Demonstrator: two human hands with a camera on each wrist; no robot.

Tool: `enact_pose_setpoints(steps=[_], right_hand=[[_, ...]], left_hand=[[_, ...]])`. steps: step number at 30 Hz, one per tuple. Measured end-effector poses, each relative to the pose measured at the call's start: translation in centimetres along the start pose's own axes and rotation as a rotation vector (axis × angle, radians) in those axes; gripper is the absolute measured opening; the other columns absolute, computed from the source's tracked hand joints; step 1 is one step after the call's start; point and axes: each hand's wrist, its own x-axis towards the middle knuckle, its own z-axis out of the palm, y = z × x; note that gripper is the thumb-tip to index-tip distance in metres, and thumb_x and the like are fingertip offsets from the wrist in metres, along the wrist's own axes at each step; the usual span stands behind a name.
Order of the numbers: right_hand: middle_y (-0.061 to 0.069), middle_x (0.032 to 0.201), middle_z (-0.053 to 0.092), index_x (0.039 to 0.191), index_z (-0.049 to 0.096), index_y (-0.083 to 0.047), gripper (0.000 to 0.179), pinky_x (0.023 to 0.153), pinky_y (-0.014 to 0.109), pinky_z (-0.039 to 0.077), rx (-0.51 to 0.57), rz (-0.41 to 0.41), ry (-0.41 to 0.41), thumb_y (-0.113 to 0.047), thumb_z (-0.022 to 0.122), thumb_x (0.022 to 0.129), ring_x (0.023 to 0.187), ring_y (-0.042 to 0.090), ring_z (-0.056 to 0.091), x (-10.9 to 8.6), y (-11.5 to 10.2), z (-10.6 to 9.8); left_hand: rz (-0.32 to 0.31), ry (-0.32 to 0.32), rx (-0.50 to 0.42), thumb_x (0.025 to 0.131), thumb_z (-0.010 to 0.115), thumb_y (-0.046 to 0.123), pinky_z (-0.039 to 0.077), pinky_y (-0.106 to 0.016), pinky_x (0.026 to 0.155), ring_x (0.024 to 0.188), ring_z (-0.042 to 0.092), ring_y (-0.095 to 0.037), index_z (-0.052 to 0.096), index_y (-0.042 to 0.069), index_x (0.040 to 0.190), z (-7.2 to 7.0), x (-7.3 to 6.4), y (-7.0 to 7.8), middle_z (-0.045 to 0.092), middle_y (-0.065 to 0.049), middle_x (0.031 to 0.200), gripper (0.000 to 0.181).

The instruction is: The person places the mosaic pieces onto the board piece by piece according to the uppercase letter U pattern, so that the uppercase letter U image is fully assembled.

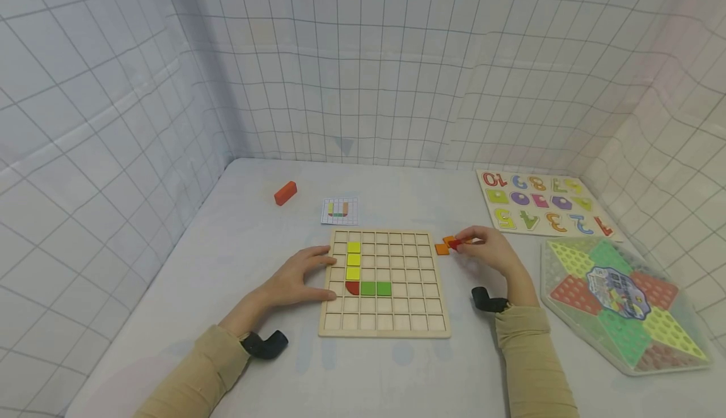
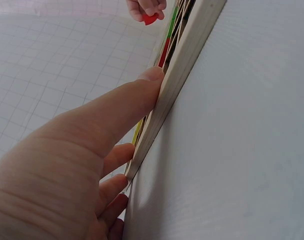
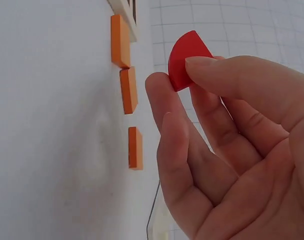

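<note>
A wooden grid board [image 1: 384, 333] lies on the table. In its cells sit several yellow square tiles [image 1: 353, 260] in a column, a red quarter-circle tile [image 1: 353, 288] below them, and two green tiles [image 1: 375, 289] to the right. My left hand [image 1: 292, 279] rests at the board's left edge, thumb and fingertips touching the rim [image 2: 174, 85], fingers fairly straight. Off the board's upper right, my right hand [image 1: 484, 249] pinches a red quarter-circle tile [image 3: 187, 60] between thumb and fingers, above the table. Three orange tiles [image 3: 123, 42] lie below and beside it.
A small pattern card [image 1: 340, 211] lies behind the board, with a red-orange block [image 1: 286, 193] to its left. At the right are a number-and-shape puzzle board [image 1: 539, 202] and a boxed star-patterned game [image 1: 624, 304]. White grid-patterned curtains [image 1: 351, 65] enclose the table.
</note>
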Motion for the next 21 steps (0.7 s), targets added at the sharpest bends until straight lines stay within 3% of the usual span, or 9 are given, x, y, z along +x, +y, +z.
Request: enact_pose_setpoints(steps=[8, 12, 21], right_hand=[[0.007, 0.104, 0.067, 0.107, 0.067, -0.008, 0.026, 0.083, 0.039, 0.047, 0.017, -0.119, -0.052, -0.022, 0.069, 0.085, 0.094, 0.024, 0.062, -0.2, -2.0, 0.1], [0.007, 0.102, 0.067, 0.109, 0.066, -0.004, 0.028, 0.085, 0.041, 0.046, 0.041, -0.164, -0.102, -0.019, 0.068, 0.085, 0.091, 0.023, 0.063, -0.4, -3.1, 0.5], [0.006, 0.095, 0.07, 0.105, 0.068, -0.004, 0.023, 0.078, 0.031, 0.051, 0.092, -0.231, -0.211, -0.013, 0.07, 0.084, 0.084, 0.019, 0.066, -0.3, -5.0, 2.0]], left_hand=[[0.004, 0.001, -0.001, 0.073, 0.076, 0.05, 0.024, -0.056, 0.105, 0.135, 0.027, -0.032, 0.059, 0.017, 0.126, 0.0, -0.1, 0.1, 0.035, -0.008, 0.147, 0.065], [0.008, 0.002, 0.003, 0.073, 0.075, 0.05, 0.025, -0.056, 0.105, 0.135, 0.028, -0.032, 0.059, 0.017, 0.126, -0.1, 0.0, 0.1, 0.035, -0.008, 0.147, 0.065], [0.01, 0.003, 0.006, 0.073, 0.075, 0.051, 0.025, -0.056, 0.105, 0.135, 0.028, -0.033, 0.059, 0.017, 0.126, -0.1, 0.0, 0.2, 0.035, -0.008, 0.147, 0.065]])
